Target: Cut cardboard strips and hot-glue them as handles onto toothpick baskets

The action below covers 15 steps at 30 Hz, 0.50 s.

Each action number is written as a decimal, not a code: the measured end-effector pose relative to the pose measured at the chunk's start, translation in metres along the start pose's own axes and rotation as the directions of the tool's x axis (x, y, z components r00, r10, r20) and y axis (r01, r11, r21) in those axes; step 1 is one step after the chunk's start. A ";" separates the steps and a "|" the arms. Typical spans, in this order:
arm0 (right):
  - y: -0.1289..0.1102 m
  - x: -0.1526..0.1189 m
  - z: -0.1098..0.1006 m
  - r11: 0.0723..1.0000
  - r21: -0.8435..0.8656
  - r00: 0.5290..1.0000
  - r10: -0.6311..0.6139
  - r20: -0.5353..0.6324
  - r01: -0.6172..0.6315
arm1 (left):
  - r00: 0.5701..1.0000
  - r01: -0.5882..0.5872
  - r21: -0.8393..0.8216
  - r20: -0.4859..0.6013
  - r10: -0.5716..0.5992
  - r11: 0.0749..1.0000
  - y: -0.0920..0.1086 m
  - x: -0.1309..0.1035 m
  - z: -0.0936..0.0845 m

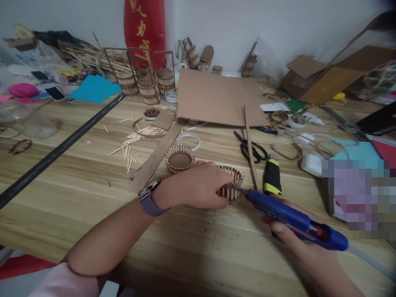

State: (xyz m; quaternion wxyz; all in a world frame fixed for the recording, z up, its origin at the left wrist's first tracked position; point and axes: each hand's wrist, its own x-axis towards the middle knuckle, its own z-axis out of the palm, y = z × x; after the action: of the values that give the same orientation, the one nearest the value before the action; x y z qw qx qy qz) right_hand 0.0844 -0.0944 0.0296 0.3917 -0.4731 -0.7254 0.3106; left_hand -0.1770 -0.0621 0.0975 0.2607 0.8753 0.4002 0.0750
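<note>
My left hand (201, 185), with a watch on its wrist, is closed on the left side of a small round basket (235, 177) made of upright sticks. My right hand (293, 235) grips a blue glue gun (278, 210), whose metal tip meets the basket's near side beside my left fingertips. A brown strip runs round the basket where the tip points. Just behind my left wrist stands a second small basket (180, 160) with a brown base. Part of the held basket is hidden by my left hand.
Black scissors (250, 148), a long brown strip (250, 152) and a black-yellow cutter (272, 175) lie beyond the glue gun. A cardboard sheet (219, 97) lies further back. Loose sticks (130, 144) and a white tape roll (188, 141) are left of centre, finished baskets (148, 84) behind.
</note>
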 end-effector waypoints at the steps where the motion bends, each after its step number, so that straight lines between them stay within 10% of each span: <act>1: 0.000 0.000 0.000 1.000 -0.008 1.000 -0.001 -0.008 0.001 | 1.000 -0.004 -0.004 0.000 0.004 1.000 0.000 0.000 0.000; 15: 0.007 0.007 -0.009 0.990 -0.077 0.990 -0.108 0.095 0.116 | 1.000 -0.011 -0.014 0.005 0.011 1.000 0.000 0.001 0.000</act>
State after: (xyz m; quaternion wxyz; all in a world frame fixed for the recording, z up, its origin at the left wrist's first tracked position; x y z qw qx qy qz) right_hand 0.0937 -0.0845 0.0307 0.3556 -0.4326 -0.7800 0.2792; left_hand -0.1765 -0.0616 0.0972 0.2673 0.8759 0.3943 0.0767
